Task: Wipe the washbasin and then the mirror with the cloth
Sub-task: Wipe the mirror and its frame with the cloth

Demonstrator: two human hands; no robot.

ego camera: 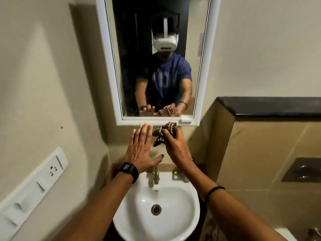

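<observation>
A white washbasin (135,221) sits low in the middle, with a drain at its bottom and a tap (156,174) at its back. Above it hangs a white-framed mirror (111,66) that reflects a person in a blue shirt. My right hand (177,146) grips a bunched brown checked cloth (164,132) just under the mirror's lower frame. My left hand (140,148), with a black watch at the wrist, is flat with spread fingers beside the cloth, fingertips near the frame. Whether it touches the wall, I cannot tell.
A white switch and socket panel (34,185) runs along the left wall. To the right stands a beige tiled partition with a dark ledge (271,106) and a metal flush plate (302,169). A small white object (186,119) sits in the mirror's lower right corner.
</observation>
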